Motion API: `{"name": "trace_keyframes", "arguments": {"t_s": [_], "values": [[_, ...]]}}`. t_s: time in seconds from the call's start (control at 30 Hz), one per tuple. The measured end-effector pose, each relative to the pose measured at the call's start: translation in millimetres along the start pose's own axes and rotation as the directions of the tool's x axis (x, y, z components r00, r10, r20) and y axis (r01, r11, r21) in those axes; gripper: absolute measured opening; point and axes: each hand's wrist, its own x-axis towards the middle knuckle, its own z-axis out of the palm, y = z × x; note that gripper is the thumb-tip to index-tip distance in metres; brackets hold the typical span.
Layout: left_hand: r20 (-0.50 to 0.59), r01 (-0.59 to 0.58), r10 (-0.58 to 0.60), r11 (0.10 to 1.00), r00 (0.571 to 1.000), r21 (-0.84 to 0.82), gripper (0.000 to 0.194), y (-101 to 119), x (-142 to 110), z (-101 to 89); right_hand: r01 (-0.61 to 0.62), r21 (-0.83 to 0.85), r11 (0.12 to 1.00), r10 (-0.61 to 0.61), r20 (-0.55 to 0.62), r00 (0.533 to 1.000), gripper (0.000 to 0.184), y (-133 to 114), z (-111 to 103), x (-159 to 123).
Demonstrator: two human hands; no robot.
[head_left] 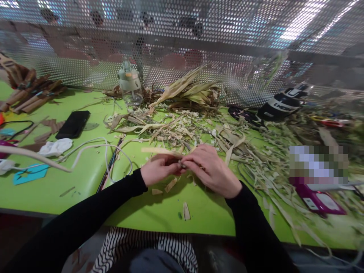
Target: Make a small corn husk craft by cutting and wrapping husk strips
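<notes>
My left hand (159, 169) and my right hand (209, 168) meet over the front middle of the green table, fingertips pinched together. A pale, dried husk strip (153, 151) runs out to the left from behind the fingers, and both hands grip it. Between the fingertips shows a small greyish bit (181, 163), too small to name. Below my hands lie short cut pieces of husk (186, 211). Just beyond them spreads a heap of shredded husk (182, 127), with a bundle of dry leaves (187, 89) behind it.
Left are a black phone (73, 124), white cables (106, 159), a blue tag (30, 174) and brown bundles (34, 89). A clear bottle (130, 83) stands by the perforated metal panel (176, 49). Right are a black bottle (281, 104), more husk strips and a magenta device (321, 201).
</notes>
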Motion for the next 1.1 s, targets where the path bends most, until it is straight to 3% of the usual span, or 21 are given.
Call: {"name": "trace_keyframes", "arguments": {"t_s": [0.13, 0.27, 0.43, 0.53, 0.6, 0.7, 0.83, 1.0, 1.1], "values": [[-0.012, 0.011, -0.012, 0.998, 1.0, -0.069, 0.015, 1.6, -0.1, -1.3, -0.013, 0.02, 1.0, 0.015, -0.122, 0.992, 0.01, 2.3, -3.3, -0.7], [0.029, -0.016, 0.017, 1.0, 0.999, -0.025, 0.018, 0.9, 0.9, -2.5, 0.031, 0.058, 0.998, -0.026, -0.09, 0.996, 0.011, 1.2, 2.4, 0.6], [0.046, -0.103, 0.107, 0.991, 0.993, -0.086, 0.018, 2.0, 1.7, -0.9, -0.057, 0.024, 0.998, 0.061, -0.228, 0.972, 0.009, 1.8, 8.5, 1.6], [0.054, -0.115, 0.12, 0.989, 0.991, -0.094, 0.015, 2.6, 0.6, 1.8, -0.042, 0.04, 0.998, 0.049, -0.211, 0.976, 0.008, 1.0, 10.5, 1.7], [0.033, -0.126, 0.13, 0.986, 0.991, -0.111, 0.015, 1.9, 0.1, 2.9, -0.023, -0.006, 1.0, 0.02, -0.294, 0.956, 0.008, -2.2, 13.3, 1.3], [-0.086, -0.205, 0.192, 0.961, 0.978, -0.184, 0.016, 0.0, 0.7, 3.6, -0.05, -0.091, 0.995, 0.004, -0.444, 0.896, 0.012, -10.7, 22.9, 0.4], [-0.225, -0.312, 0.264, 0.927, 0.938, -0.209, 0.016, -1.6, 2.2, 6.9, -0.122, -0.118, 0.985, 0.085, -0.277, 0.957, 0.02, -20.6, 45.2, 2.3], [-0.279, -0.365, 0.312, 0.917, 0.908, -0.16, 0.02, -2.6, 1.9, 12.2, -0.258, -0.045, 0.965, 0.236, -0.274, 0.932, 0.025, -23.3, 61.4, 7.8], [-0.31, -0.314, 0.242, 0.926, 0.92, -0.208, 0.016, -2.0, 2.1, 11.6, -0.246, 0.071, 0.967, 0.255, -0.171, 0.952, 0.024, -25.3, 61.8, 8.2]]}}
